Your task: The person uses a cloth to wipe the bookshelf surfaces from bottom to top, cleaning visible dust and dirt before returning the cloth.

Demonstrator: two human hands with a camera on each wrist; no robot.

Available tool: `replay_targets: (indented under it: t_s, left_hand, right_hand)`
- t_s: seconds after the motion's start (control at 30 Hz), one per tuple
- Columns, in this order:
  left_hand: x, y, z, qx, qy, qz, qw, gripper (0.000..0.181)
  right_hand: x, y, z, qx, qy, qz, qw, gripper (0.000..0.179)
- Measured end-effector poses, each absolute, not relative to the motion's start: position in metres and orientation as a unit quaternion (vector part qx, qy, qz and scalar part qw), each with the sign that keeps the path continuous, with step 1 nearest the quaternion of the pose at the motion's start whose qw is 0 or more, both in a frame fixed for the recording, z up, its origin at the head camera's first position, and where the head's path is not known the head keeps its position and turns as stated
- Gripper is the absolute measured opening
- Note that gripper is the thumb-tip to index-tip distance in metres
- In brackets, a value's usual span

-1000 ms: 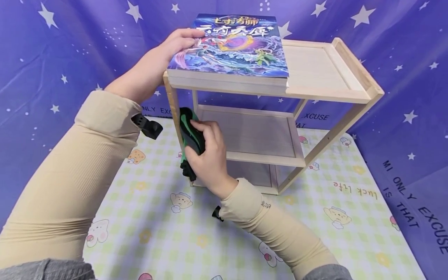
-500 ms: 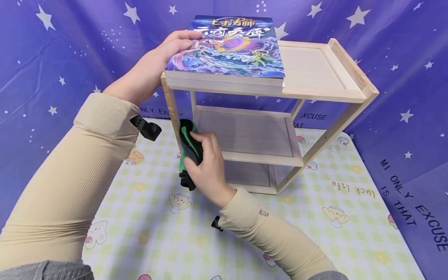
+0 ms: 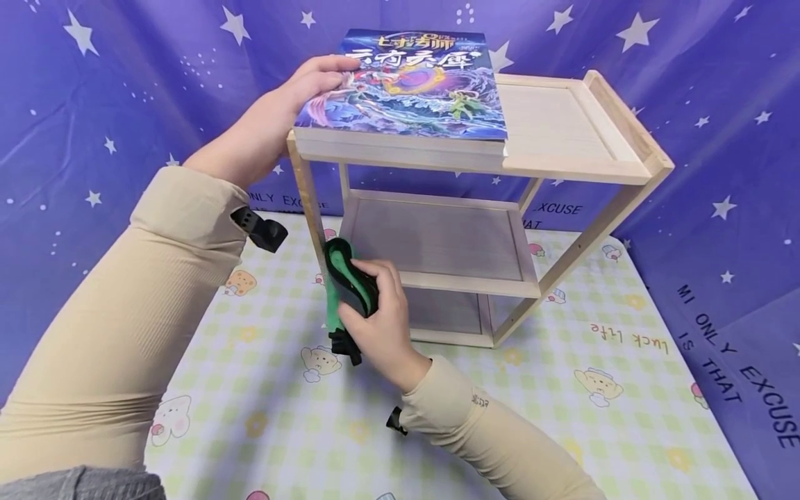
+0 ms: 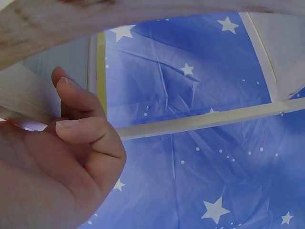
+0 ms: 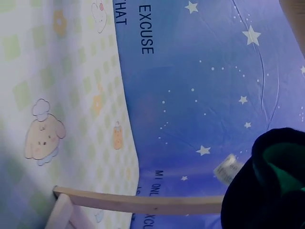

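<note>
My left hand (image 3: pixel 296 97) grips the upper left end of a wooden shelf rack (image 3: pixel 575 167), its fingers reaching over the left edge of a thick paperback book (image 3: pixel 412 87) on the top shelf. Curled fingers of this hand show beneath the wood in the left wrist view. My right hand (image 3: pixel 384 326) pinches a folded black-and-green cloth item (image 3: pixel 350 278) with a black strap or clip end, in front of the rack's left front leg. In the right wrist view the dark item (image 5: pixel 271 181) fills the lower right corner, a white tag (image 5: pixel 228 169) beside it; its exact kind is unclear.
The rack stands on a table with a checked cloth (image 3: pixel 475 417). Below the book are a middle shelf (image 3: pixel 450 236) and a lower shelf (image 3: pixel 444 312). A purple star-printed curtain (image 3: pixel 94 139) surrounds the back and sides.
My right hand has moved down along the rack's left front leg and slightly right, carrying the black-and-green cloth item. The left hand keeps its place at the book and rack.
</note>
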State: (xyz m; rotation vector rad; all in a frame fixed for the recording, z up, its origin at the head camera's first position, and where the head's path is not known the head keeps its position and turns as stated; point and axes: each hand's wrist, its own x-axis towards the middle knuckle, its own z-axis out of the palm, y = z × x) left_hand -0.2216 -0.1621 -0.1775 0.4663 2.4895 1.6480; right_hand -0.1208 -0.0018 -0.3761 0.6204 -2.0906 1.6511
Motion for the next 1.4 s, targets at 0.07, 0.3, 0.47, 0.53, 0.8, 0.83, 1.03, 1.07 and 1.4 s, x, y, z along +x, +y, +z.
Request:
replay_targets:
  t_s: [0.07,0.3,0.47,0.53,0.8,0.83,1.03,1.07,1.4]
  left_hand:
    - [-0.221,-0.162,-0.178,0.159,0.818,0.549,0.061,0.044]
    - [-0.222,-0.16,-0.181,0.16,0.778,0.603,0.074,0.043]
    - [-0.223,-0.158,-0.183,0.161,0.764,0.621,0.075,0.044]
    - [-0.223,-0.158,-0.183,0.158,0.765,0.62,0.075,0.044]
    - [-0.225,-0.158,-0.184,0.142,0.761,0.628,0.082,0.046]
    - [-0.225,-0.158,-0.184,0.141,0.759,0.631,0.083,0.045]
    - [-0.226,-0.157,-0.186,0.148,0.758,0.631,0.07,0.043]
    - [-0.226,-0.157,-0.186,0.147,0.761,0.628,0.066,0.043]
    - [-0.227,-0.155,-0.189,0.154,0.772,0.615,0.044,0.044]
  right_hand:
    - [-0.12,0.002,-0.38,0.218,-0.737,0.607,0.204,0.049]
    - [-0.117,0.012,-0.399,0.228,-0.69,0.652,0.216,0.044]
    - [-0.114,0.017,-0.412,0.231,-0.67,0.669,0.224,0.043]
    - [-0.112,0.019,-0.417,0.227,-0.667,0.673,0.226,0.042]
    - [-0.11,0.024,-0.44,0.19,-0.667,0.687,0.218,0.041]
    - [-0.11,0.025,-0.442,0.175,-0.67,0.691,0.207,0.041]
    - [-0.116,0.028,-0.446,0.106,-0.682,0.708,0.151,0.043]
    - [-0.117,0.028,-0.447,0.103,-0.685,0.706,0.147,0.043]
    - [-0.121,0.023,-0.45,0.048,-0.695,0.711,0.094,0.043]
